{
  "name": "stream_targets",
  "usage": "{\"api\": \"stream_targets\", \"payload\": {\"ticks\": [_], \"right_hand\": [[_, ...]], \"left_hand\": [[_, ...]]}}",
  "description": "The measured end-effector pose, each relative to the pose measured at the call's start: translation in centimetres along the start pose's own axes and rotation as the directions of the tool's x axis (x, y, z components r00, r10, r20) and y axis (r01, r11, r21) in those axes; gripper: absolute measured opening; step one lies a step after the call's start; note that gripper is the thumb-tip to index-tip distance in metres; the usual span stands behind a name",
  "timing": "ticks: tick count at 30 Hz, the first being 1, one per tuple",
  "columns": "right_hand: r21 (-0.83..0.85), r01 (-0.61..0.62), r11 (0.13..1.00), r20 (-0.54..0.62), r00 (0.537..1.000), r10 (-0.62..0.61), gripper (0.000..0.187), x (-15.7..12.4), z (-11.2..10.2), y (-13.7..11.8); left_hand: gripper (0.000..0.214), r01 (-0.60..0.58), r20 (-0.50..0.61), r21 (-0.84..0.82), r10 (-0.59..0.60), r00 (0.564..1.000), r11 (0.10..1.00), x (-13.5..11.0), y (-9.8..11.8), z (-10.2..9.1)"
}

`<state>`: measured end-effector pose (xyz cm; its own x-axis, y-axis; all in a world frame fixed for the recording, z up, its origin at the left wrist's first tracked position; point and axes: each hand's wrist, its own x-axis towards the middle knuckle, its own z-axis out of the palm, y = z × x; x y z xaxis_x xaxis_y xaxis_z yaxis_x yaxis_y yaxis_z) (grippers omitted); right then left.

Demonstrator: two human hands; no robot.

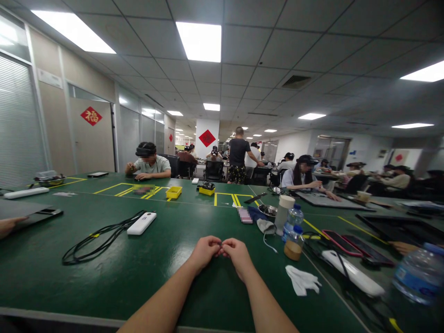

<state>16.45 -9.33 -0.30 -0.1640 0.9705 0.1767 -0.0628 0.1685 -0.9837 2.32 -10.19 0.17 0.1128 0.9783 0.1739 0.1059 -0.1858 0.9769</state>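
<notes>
My left hand [205,252] and my right hand [238,255] rest side by side on the green table [145,273], a little in front of me. Both are curled into loose fists with the fingertips meeting in the middle. They pinch something very small and dark between them that I cannot make out. A white power bank [141,223] with a coiled black cable [95,240] lies to the left of my hands. A crumpled white tissue [302,280] lies to the right.
Water bottles [293,221] and a white cup [283,212] stand right of centre, with phones [342,243] and a white bar [352,273] beyond. Yellow trays [174,192] sit farther back. Several people work at this and other tables; another person's hand [9,225] shows at the left edge.
</notes>
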Motion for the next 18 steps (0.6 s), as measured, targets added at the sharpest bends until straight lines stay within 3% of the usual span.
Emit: {"api": "stream_targets", "payload": {"ticks": [6,18], "right_hand": [[0.007,-0.002,1.000,0.013,1.000,0.002,0.010,0.03,-0.05,0.11],[0.024,-0.046,0.999,-0.043,0.998,0.047,0.012,0.38,-0.09,0.51]], "left_hand": [[0.023,-0.023,0.046,0.014,0.022,0.999,1.000,-0.12,0.00,-0.01],[0.023,0.027,0.029,-0.077,-0.024,0.999,0.997,0.17,-0.58,-0.29]]}}
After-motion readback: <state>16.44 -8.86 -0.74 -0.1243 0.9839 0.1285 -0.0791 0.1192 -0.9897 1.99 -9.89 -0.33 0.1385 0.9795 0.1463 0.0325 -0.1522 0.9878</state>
